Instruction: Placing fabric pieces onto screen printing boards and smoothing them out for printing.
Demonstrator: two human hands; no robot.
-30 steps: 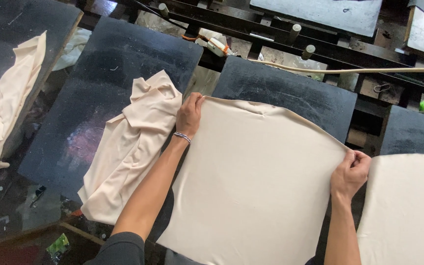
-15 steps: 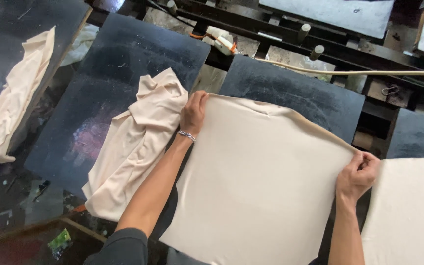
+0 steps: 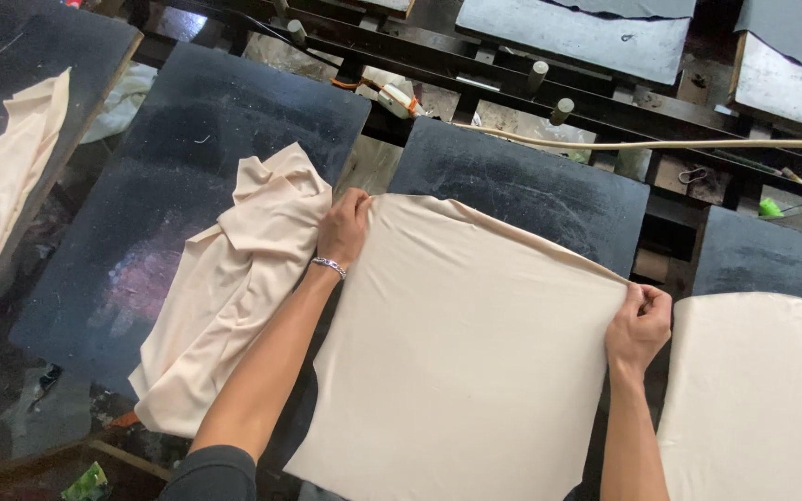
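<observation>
The left hand pinches the top left corner of the cream fabric sheet, fingers curled over its edge; the right hand is closed tight on the top right corner. Over the last second both hands have eased back toward the person, so the cloth's top edge covers less of the dark board and lies flatter. A crumpled cream garment sits just beside the left wrist. The sheet's lower edge runs out of view, and the fingertips are hidden in the folds.
</observation>
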